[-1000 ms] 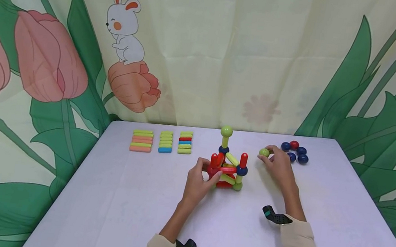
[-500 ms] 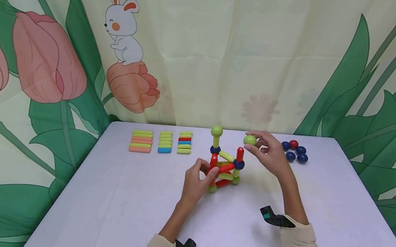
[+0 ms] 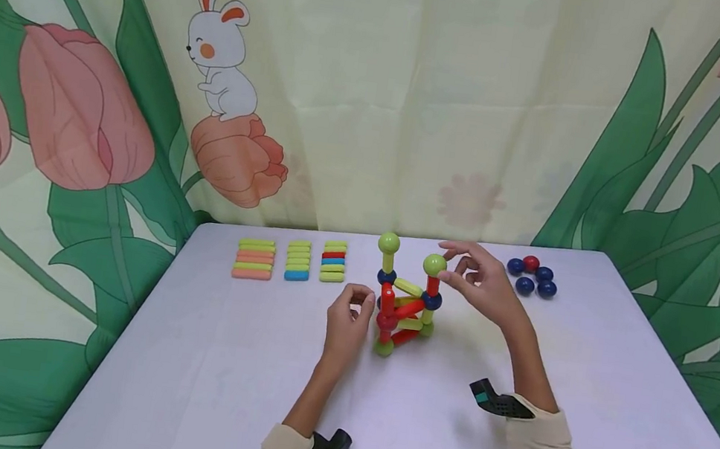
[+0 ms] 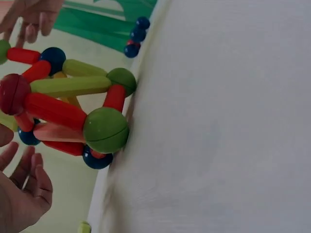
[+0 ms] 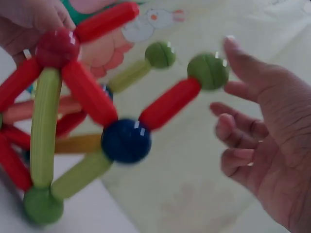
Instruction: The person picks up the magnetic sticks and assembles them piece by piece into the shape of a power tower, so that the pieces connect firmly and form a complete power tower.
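A magnetic rod-and-ball structure (image 3: 409, 308) in red, yellow-green and dark blue stands on the table between the hands. A green ball (image 3: 434, 265) sits atop an upright red rod (image 5: 170, 104) at its right side. My right hand (image 3: 487, 289) is right beside that ball; its fingers (image 5: 243, 63) are spread and relaxed, not wrapped round it. Another green ball (image 3: 388, 243) tops a yellow-green rod at the back. Left of the structure, my left hand (image 3: 346, 328) is apart from it, fingers (image 4: 41, 182) loosely bent and holding nothing. A red rod (image 3: 388, 297) points up bare from the red ball (image 3: 386, 321).
Three stacks of short rods lie at the back left: a yellow-green and salmon row (image 3: 254, 259), a row with a blue rod (image 3: 296, 275), and a mixed row (image 3: 333, 261). Several blue balls (image 3: 524, 285) and a red ball (image 3: 530, 263) lie at the back right.
My right hand has carried the green ball leftward onto the upright red rod and loosened its fingers. The left hand has let go of the structure and drawn back left.
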A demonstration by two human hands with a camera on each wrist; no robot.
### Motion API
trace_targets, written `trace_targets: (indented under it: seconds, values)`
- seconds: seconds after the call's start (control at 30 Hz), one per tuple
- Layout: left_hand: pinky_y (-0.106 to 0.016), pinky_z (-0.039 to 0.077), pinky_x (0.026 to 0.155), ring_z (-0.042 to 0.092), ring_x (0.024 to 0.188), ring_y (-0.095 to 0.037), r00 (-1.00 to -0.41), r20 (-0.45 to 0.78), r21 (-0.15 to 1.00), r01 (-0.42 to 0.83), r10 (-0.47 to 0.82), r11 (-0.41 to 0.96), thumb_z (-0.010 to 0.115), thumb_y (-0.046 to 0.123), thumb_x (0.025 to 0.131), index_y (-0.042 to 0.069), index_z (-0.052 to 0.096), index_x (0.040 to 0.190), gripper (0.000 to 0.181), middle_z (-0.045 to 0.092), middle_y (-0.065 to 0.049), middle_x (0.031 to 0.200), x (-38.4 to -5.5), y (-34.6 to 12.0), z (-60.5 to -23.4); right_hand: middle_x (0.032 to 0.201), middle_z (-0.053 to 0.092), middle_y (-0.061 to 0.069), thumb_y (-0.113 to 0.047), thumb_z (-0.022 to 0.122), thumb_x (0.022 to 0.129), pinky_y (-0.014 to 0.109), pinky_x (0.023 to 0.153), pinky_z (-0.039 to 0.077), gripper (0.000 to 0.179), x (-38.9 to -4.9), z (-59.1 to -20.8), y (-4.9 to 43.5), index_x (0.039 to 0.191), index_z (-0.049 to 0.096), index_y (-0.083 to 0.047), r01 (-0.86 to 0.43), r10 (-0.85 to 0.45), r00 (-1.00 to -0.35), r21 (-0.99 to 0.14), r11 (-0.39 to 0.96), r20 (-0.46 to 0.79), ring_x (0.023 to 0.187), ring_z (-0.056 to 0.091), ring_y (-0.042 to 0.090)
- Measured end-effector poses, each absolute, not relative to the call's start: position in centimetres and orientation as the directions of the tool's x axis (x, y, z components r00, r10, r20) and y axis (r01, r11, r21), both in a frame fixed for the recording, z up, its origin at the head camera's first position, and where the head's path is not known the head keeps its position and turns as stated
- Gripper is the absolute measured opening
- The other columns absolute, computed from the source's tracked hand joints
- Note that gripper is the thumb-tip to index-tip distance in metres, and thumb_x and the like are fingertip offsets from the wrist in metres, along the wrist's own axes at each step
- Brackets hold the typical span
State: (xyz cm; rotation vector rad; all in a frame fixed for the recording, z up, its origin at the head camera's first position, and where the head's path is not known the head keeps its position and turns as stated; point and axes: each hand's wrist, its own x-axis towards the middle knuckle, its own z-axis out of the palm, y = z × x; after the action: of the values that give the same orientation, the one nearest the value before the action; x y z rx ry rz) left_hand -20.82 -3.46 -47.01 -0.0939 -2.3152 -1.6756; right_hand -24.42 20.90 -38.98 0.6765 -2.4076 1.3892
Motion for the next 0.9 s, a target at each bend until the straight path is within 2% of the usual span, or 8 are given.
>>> trace_targets:
  seconds: [0.1,0.23,0.33,0.43,0.53,0.63,0.77,0.9]
  values:
    - [-0.027,0.054,0.085,0.059,0.110,-0.018,-0.976,0.173,0.967,0.142,-0.131,0.213,0.058,0.028,0.099,0.014,0.056,0.119,0.024,0.063,-0.002,0.118,-21.9,-3.8,-46.7,0.105,0.063,0.013,-0.015,0.064,0.095,0.016,0.061,0.048,0.028,-25.7,-40.5,22.3,0.122,0.064,-0.007,-0.494,-0.101,-0.859,-0.759,0.425,0.502,0.070,0.055,0.010]
    - [-0.037,0.052,0.098,0.056,0.123,-0.023,-0.989,0.113,0.991,0.106,-0.092,0.078,0.056,0.028,0.100,0.015,0.053,0.130,0.033,0.059,-0.004,0.131,-23.1,-4.1,-46.6,0.109,0.065,0.017,-0.023,0.060,0.098,0.015,0.060,0.043,0.028,-26.9,-43.3,24.7,0.117,0.067,-0.004,-0.351,0.108,-0.857,-0.724,0.594,0.504,0.069,0.052,0.012]
    - [-0.041,0.046,0.106,0.051,0.132,-0.026,-0.992,0.123,0.992,0.123,-0.010,0.029,0.054,0.022,0.101,0.014,0.048,0.138,0.038,0.054,-0.006,0.140,-23.5,-4.1,-46.6,0.123,0.060,0.021,-0.023,0.058,0.098,0.029,0.071,0.048,0.034,-27.2,-45.5,26.6,0.125,0.063,-0.003,-0.182,0.168,-0.885,-0.654,0.735,0.435,0.080,0.054,0.023]
    - [-0.040,0.041,0.110,0.046,0.137,-0.026,-0.986,0.147,0.989,0.148,0.073,0.011,0.051,0.015,0.102,0.015,0.043,0.144,0.043,0.049,-0.007,0.146,-23.7,-3.7,-46.5,0.139,0.049,0.025,-0.020,0.056,0.098,0.053,0.090,0.048,0.041,-27.4,-47.2,27.9,0.135,0.054,-0.002,-0.055,0.178,-0.925,-0.584,0.810,0.334,0.108,0.055,0.039]
    - [-0.040,0.040,0.111,0.045,0.138,-0.026,-0.981,0.135,0.990,0.139,0.141,0.023,0.050,0.012,0.101,0.015,0.040,0.147,0.047,0.045,-0.007,0.149,-23.7,-3.4,-45.8,0.147,0.038,0.029,-0.019,0.055,0.099,0.066,0.099,0.040,0.050,-27.5,-48.3,28.5,0.143,0.044,-0.001,0.030,0.188,-0.950,-0.526,0.850,0.249,0.129,0.043,0.048]
    - [-0.040,0.043,0.108,0.048,0.134,-0.028,-0.976,0.132,0.987,0.146,0.173,0.071,0.054,0.015,0.100,0.014,0.042,0.146,0.048,0.046,-0.008,0.148,-23.9,-3.5,-45.6,0.148,0.033,0.031,-0.019,0.053,0.099,0.069,0.091,0.043,0.053,-27.7,-48.9,28.7,0.147,0.038,-0.001,0.074,0.188,-0.962,-0.475,0.877,0.198,0.126,0.044,0.055]
    - [-0.042,0.049,0.102,0.053,0.128,-0.028,-0.974,0.137,0.976,0.165,0.182,0.144,0.060,0.022,0.097,0.013,0.050,0.140,0.045,0.052,-0.009,0.140,-24.3,-4.0,-45.9,0.144,0.034,0.033,-0.015,0.054,0.098,0.067,0.084,0.047,0.051,-27.8,-49.3,28.5,0.145,0.040,-0.002,0.070,0.176,-0.966,-0.463,0.884,0.189,0.119,0.049,0.056]
    - [-0.038,0.051,0.095,0.054,0.125,-0.026,-0.969,0.111,0.967,0.157,0.220,0.199,0.064,0.029,0.095,0.014,0.056,0.134,0.042,0.057,-0.007,0.133,-24.3,-4.7,-45.8,0.142,0.035,0.035,-0.009,0.055,0.097,0.066,0.090,0.045,0.051,-27.8,-49.5,28.4,0.146,0.040,-0.003,0.075,0.192,-0.965,-0.509,0.857,0.181,0.122,0.046,0.055]
